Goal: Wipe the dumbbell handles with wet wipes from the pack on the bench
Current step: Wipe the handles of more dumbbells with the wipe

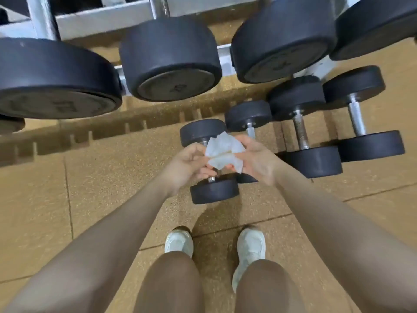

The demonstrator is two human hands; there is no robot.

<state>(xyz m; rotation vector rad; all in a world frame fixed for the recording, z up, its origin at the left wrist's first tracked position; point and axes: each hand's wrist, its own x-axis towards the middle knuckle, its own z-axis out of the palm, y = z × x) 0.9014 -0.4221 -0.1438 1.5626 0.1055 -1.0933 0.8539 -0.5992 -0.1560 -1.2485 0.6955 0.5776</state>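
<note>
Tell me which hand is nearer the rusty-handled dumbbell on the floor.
Right. The right hand holds the wipe just left of the rusty-handled dumbbell; the left hand holds the wipe's other side, farther left.

A tan, speckled rubber floor point(108, 195) of large square tiles with thin dark seams fills most of the view. A band of shadow with a notched, tooth-like lower edge crosses it from left to right. Along the top runs a grey metal rack point(94, 21) of flat beams and an upright post, set above the floor. Near the bottom, two pale, whitish-green sneakers point(179, 242) stand side by side on the tiles, toes pointing towards the rack, the one on the right point(250, 249) a little apart from the other. Brown leggings point(171, 288) cover the person's legs above them.
</note>
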